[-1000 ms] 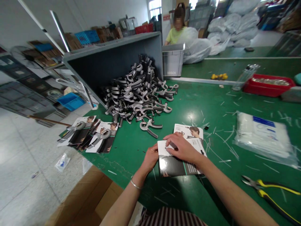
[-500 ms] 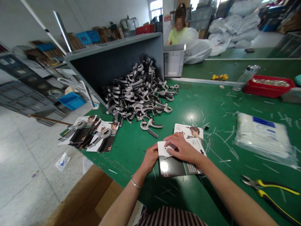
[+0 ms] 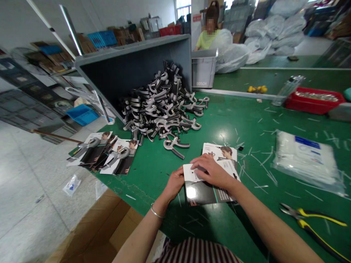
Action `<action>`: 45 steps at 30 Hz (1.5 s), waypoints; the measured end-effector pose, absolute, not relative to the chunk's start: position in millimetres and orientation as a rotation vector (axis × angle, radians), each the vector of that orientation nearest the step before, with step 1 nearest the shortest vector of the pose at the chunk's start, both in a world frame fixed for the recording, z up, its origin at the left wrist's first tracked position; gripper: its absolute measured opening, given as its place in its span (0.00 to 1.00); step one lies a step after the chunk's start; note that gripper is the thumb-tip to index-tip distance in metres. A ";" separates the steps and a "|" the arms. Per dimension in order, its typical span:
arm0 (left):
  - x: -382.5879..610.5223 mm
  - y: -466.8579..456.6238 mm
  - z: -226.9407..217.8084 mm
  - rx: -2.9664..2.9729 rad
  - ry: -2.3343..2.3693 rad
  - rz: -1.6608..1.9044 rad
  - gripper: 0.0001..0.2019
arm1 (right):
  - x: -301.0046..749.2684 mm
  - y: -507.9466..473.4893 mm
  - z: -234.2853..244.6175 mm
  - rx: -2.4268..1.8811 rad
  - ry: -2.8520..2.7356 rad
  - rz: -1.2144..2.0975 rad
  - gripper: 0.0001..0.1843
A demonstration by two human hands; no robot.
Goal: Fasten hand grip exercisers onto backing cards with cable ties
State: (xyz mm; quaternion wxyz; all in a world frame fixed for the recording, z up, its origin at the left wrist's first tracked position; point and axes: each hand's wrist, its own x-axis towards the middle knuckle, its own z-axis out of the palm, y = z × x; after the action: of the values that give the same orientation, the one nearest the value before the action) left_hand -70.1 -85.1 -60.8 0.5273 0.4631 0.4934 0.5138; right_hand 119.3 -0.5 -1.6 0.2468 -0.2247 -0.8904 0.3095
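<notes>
A printed backing card (image 3: 204, 194), white at the top and black below, lies in front of me on another printed card (image 3: 216, 149). My left hand (image 3: 176, 182) grips its left edge, the fingertips partly hidden. Over the card's white part, my right hand (image 3: 210, 170) has its fingers bent close together beside a small hole; whatever they pinch is too small to make out. Beyond my hands lies one grey and black hand gripper (image 3: 175, 145) with a spring, in front of a heap of hand grippers (image 3: 164, 106) spilling from a tipped grey crate (image 3: 131, 49).
Cards with hand grippers (image 3: 117, 157) lie at the left table edge. Yellow-handled cutting pliers (image 3: 304, 217), a bag of white strips (image 3: 307, 159) and loose strips are on the right. A red tray (image 3: 309, 107) stands farther back. A person (image 3: 207, 38) sits beyond a grey bin (image 3: 204, 69).
The view has shifted very slightly. Both hands stay at the card, and I see no clear movement of the fingers.
</notes>
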 end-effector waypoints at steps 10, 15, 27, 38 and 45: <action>-62.4 -85.5 -53.4 0.531 0.961 1.424 0.13 | 118.6 -4.1 3.7 -0.650 -2.448 0.842 0.13; -64.5 -89.7 -42.1 0.484 0.846 1.475 0.12 | 114.0 -1.2 -6.4 -0.653 -2.448 0.773 0.04; -65.2 -68.4 -20.2 0.773 1.247 1.274 0.18 | 141.7 34.7 22.9 -0.789 -2.058 0.971 0.08; -25.0 -92.0 -31.7 1.040 1.360 0.870 0.28 | 4.2 187.6 -6.3 -1.294 -1.727 1.598 0.19; -55.4 -106.0 -30.5 1.071 1.269 0.610 0.31 | 55.7 193.4 -7.3 -1.412 -1.694 1.568 0.10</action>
State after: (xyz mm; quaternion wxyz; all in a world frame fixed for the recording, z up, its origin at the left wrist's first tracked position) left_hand -55.4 -106.0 -30.5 0.6336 0.4685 0.5548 0.2669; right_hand 55.7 193.4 -7.3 0.2164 -0.5095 -0.6112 0.5657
